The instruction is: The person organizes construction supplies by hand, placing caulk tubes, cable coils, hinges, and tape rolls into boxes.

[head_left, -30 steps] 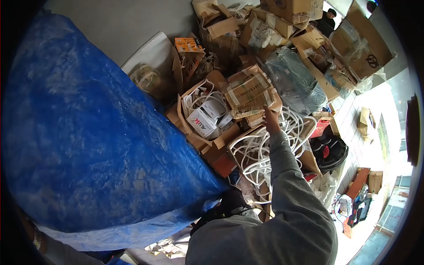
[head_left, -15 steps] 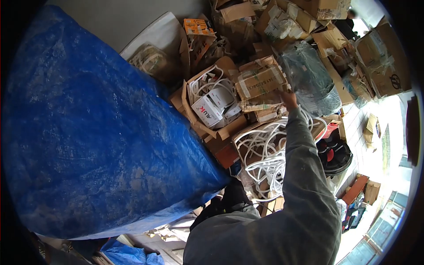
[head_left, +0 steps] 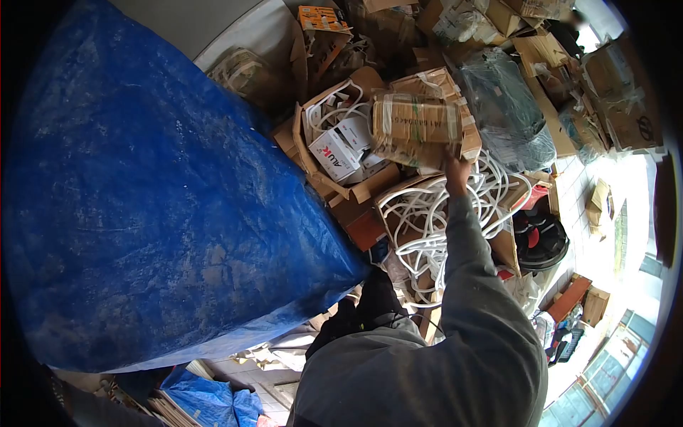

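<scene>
My right hand [head_left: 457,173] is closed on the lower right corner of a taped cardboard box [head_left: 416,121] with printed numbers. The box is tilted and blurred a little, raised off another cardboard box [head_left: 466,132] behind it. Just left of it stands an open carton [head_left: 307,158] holding white boxes, one marked ALUK [head_left: 338,158], and white tubing. Below my hand, a tangle of white hoses [head_left: 420,228] fills another carton, and my grey sleeve passes over it. My left hand is out of view.
A large blue tarpaulin [head_left: 171,213] covers a bulky shape on the left. A plastic-wrapped dark bundle [head_left: 505,107] lies right of the boxes. More cartons [head_left: 619,92] are piled at the back right. A black round tub [head_left: 541,242] sits on the right.
The cardboard box has moved left and turned in my right hand, coming up off the box behind, which now shows more. My arm has swung slightly left.
</scene>
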{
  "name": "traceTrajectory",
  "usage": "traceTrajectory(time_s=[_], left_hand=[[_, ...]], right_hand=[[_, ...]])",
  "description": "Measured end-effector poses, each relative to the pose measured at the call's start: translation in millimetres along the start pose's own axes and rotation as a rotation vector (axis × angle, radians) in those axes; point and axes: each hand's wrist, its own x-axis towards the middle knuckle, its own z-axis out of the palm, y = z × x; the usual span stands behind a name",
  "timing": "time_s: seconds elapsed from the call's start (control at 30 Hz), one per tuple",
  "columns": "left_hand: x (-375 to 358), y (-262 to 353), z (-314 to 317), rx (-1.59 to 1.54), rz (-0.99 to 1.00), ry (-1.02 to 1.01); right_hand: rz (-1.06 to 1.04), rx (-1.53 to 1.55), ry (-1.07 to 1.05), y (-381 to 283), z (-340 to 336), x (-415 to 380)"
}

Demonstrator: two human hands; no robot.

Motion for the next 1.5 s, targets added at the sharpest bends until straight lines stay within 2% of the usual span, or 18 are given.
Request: traceTrajectory(time_s=[0.23,0.33,0.37,0.43,0.47,0.5,0.57,0.63,0.67,0.73,0.77,0.83,0.93,0.97,1.07,1.13,1.23,1.5], left_hand=[[-2.4,-0.7,-2.7,0.027,0.064,-0.047],[-5.4,4.8,4.3,0.004,0.014,0.028],[-5.2,8.2,4.7,-0.006,0.013,0.034],[-5.1,13.7,2.2,0.063,-0.084,0.03],[-4.7,13.8,0.8,0.052,-0.082,0.026],[-4.1,11.5,-0.7,0.066,-0.078,0.005],[-3.9,11.2,-0.6,0.077,-0.069,-0.012],[-3.7,10.3,-0.1,0.13,-0.1,0.014],[1.6,-11.6,0.2,0.128,-0.094,0.01],[18.7,-100.1,3.2,0.502,0.622,0.019],[21.0,-138.7,2.8,0.5,0.623,0.019],[17.5,-111.0,4.4,0.41,0.734,0.114],[5.4,-76.8,-0.2,0.259,0.423,0.009],[2.9,-66.6,0.3,0.257,0.423,0.012],[1.4,-56.9,0.5,-0.009,0.253,-0.035],[1.1,-61.5,4.2,-0.044,0.247,0.024],[0.8,-44.5,10.8,-0.056,0.341,0.094],[-0.9,-61.8,1.5,-0.05,0.142,0.0]], right_hand=[[0.378,0.452,-0.325,-4.9,-121.2,-106.3],[0.364,0.169,-0.409,67.1,-175.4,-103.7],[0.362,0.13,-0.355,40.8,-175.5,-113.5],[0.293,-0.511,-0.405,103.0,-193.3,-103.8],[-0.196,-1.027,-0.573,204.8,-211.8,-88.2],[0.066,-0.957,-0.372,145.7,-195.9,-101.3],[0.183,-0.99,-0.289,121.1,-174.5,-94.4],[-0.089,-1.058,-0.006,79.0,-136.9,-83.4],[-0.133,-0.867,-0.024,72.7,-119.2,-73.7],[-0.115,-0.575,-0.084,58.7,-75.8,-45.1],[-0.05,-0.476,-0.132,51.9,-51.6,-33.2],[-0.152,-0.243,-0.039,56.3,-4.9,-12.5],[0.117,-0.528,0.057,10.6,34.9,-17.4],[0.118,-0.526,0.061,-19.5,42.3,-24.2],[0.093,-0.65,-0.174,-68.6,65.5,-59.7],[-0.206,-0.639,-0.235,-50.7,76.7,-87.9],[-0.37,-0.566,-0.161,-38.0,83.6,-107.7],[-0.41,-0.826,-0.442,-16.9,87.3,-105.3]])
